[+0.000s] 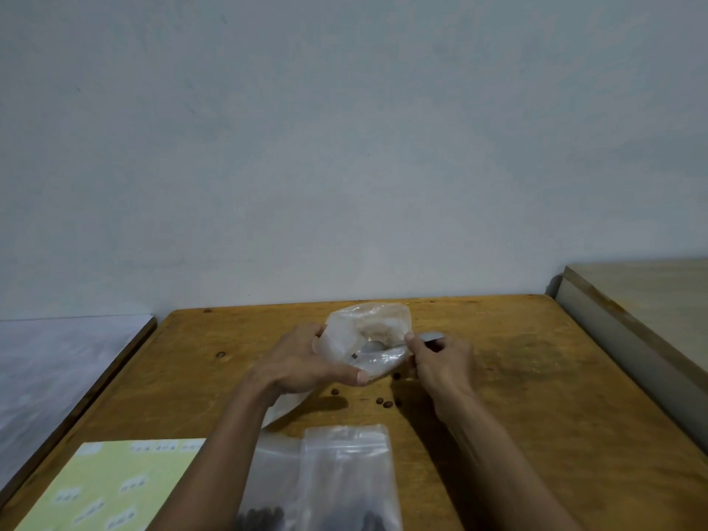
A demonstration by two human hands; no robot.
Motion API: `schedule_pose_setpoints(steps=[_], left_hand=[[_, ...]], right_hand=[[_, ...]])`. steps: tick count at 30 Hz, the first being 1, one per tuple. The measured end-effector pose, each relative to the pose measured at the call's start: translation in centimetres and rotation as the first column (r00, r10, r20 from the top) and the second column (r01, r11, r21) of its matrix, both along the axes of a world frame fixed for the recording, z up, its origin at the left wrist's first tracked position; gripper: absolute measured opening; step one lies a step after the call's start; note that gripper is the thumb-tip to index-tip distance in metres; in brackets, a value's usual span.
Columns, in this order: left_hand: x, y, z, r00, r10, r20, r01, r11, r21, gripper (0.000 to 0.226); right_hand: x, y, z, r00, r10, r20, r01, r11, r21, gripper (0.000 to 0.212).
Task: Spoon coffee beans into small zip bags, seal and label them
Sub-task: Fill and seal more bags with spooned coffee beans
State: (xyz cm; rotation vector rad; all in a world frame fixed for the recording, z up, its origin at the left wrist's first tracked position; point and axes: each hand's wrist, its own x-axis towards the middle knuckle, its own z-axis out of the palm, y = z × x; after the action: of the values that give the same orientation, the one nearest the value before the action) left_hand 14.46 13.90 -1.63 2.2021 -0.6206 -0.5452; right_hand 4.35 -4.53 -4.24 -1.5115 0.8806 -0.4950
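My left hand [306, 358] grips a crumpled clear plastic bag [367, 331] held above the wooden table [536, 377], its mouth turned toward the right. My right hand [440, 358] pinches the handle of a metal spoon [387, 344] whose bowl sits inside the bag's mouth. A few loose coffee beans [385, 402] lie on the table below the hands. Near the front edge lie two clear zip bags [344, 473] with dark beans showing at their lower ends. A pale yellow-green label sheet [115, 488] lies at the front left.
A blue-grey wall rises right behind the table. A grey covered surface [57, 369] adjoins the table on the left. A pale wooden box or cabinet top [643, 297] stands at the right.
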Motion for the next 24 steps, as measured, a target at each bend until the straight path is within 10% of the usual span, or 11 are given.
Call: schedule_pose_setpoints(steps=[9,14,24], left_hand=[[0.2,0.6,-0.9,0.999,0.035,-0.001,-0.035,0.999,-0.021,0.104],[0.1,0.3,-0.6,1.000,0.028,0.000,-0.028,0.999,-0.044,0.092],[-1.4,-0.9,1.4,0.998,-0.041,0.049,0.048,0.987,-0.155,0.058]], right_hand=[[-1.7,0.7,-0.7,0.969,0.150,0.196,-0.055,0.905,-0.423,0.014],[-2.6,0.7,-1.8,0.962,0.229,0.147,-0.024,0.610,-0.792,0.020],[-2.5,3.3,-3.2,0.974,-0.104,0.199,0.104,0.995,0.015,0.014]])
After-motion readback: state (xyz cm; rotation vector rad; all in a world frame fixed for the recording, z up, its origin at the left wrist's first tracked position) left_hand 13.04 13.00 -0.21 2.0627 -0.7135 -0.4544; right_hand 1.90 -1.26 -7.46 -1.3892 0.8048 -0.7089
